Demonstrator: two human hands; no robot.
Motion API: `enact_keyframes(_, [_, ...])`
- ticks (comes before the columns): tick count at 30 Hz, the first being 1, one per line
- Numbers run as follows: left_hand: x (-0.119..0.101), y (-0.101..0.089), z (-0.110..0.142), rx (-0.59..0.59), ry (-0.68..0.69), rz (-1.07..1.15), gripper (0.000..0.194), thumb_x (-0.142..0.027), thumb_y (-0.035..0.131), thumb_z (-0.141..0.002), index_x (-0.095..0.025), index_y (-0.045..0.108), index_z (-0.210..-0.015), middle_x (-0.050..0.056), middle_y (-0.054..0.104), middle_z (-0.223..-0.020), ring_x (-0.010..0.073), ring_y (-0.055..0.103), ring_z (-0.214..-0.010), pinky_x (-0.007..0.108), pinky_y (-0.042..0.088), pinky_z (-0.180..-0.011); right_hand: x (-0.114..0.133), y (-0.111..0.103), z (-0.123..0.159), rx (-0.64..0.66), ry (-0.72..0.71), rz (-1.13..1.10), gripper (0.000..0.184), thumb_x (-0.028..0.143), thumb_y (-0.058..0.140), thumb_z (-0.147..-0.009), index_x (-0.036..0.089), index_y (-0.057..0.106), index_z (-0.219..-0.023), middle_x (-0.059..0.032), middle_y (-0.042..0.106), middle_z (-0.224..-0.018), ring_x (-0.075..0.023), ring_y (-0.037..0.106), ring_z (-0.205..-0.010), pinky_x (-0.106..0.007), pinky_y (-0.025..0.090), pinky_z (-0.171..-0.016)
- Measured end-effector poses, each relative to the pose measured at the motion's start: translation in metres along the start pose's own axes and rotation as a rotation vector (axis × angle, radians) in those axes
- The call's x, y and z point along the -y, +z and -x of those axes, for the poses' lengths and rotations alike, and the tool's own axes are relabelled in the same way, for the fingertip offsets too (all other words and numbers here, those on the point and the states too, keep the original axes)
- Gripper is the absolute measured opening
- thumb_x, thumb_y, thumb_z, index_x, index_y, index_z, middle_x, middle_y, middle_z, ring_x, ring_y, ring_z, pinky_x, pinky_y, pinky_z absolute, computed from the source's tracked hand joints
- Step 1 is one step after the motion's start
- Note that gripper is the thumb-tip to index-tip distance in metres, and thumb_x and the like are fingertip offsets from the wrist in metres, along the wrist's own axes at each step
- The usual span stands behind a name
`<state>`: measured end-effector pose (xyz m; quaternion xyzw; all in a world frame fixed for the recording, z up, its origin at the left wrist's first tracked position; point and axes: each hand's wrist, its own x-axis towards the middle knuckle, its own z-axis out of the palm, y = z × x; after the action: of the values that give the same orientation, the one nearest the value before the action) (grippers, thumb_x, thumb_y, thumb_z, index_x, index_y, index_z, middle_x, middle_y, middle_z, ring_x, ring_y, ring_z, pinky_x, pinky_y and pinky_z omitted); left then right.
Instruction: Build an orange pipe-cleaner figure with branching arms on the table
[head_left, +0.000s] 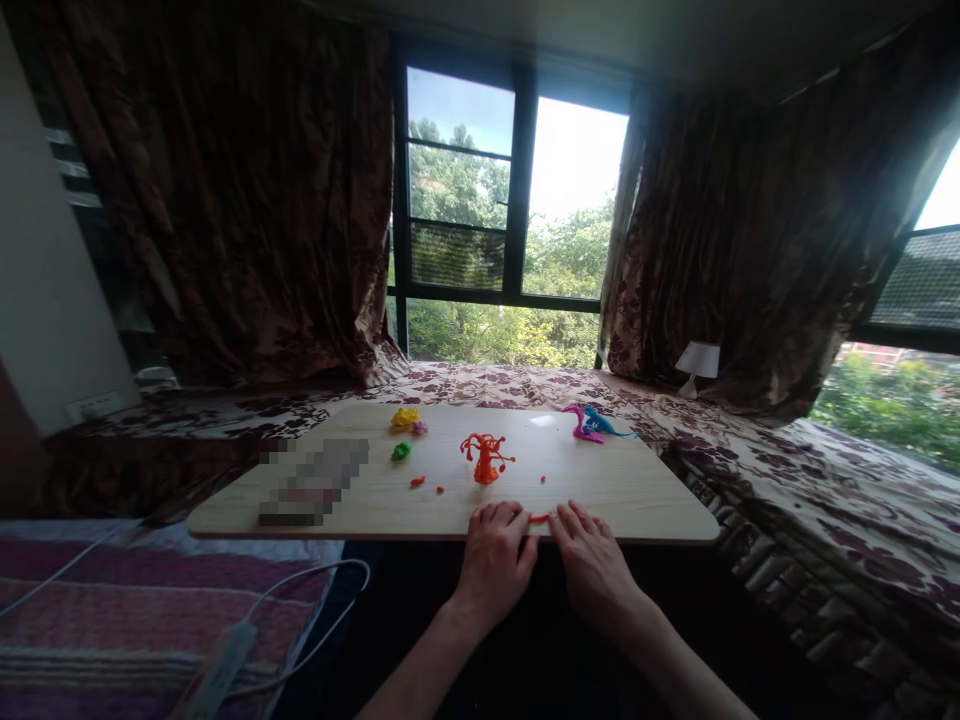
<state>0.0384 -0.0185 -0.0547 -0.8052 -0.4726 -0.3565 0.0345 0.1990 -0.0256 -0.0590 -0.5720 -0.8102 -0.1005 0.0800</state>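
Note:
Both hands rest at the near edge of the pale wooden table (pixel 637 495). Between them shows a thin roll of orange clay (pixel 539 518). My left hand (pixel 495 555) lies palm down with its fingers stretched over the roll's left end. Over its right end, my right hand (pixel 589 550) lies flat in the same way. How far the roll runs under the fingers is hidden. Just beyond stands an orange clay figure (pixel 487 466) with a thick base and several thin, curling, ball-tipped arms. Small orange clay bits (pixel 418 482) lie to its left, and another orange bit (pixel 543 479) to its right.
Yellow clay (pixel 405 416), pink clay (pixel 420 427) and green clay (pixel 402 452) sit at the back left. A magenta figure (pixel 583 428) and a blue figure (pixel 600 422) stand at the back right. A blurred-out flat item (pixel 319 480) lies left. A white cable (pixel 352 563) loops below.

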Motion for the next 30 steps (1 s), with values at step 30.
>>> enact_keyframes(30, [0.016, 0.001, -0.001, -0.037, -0.029, 0.160, 0.030, -0.018, 0.052, -0.074, -0.021, 0.057, -0.103, 0.006, 0.054, -0.103, 0.0200, 0.047, -0.099, 0.034, 0.037, -0.089, 0.006, 0.006, -0.007, -0.058, -0.040, -0.040, 0.058, 0.019, 0.039, -0.078, 0.025, 0.027, -0.135, -0.0101, 0.030, -0.139, -0.0281, 0.019, -0.128, -0.046, 0.015, -0.099])
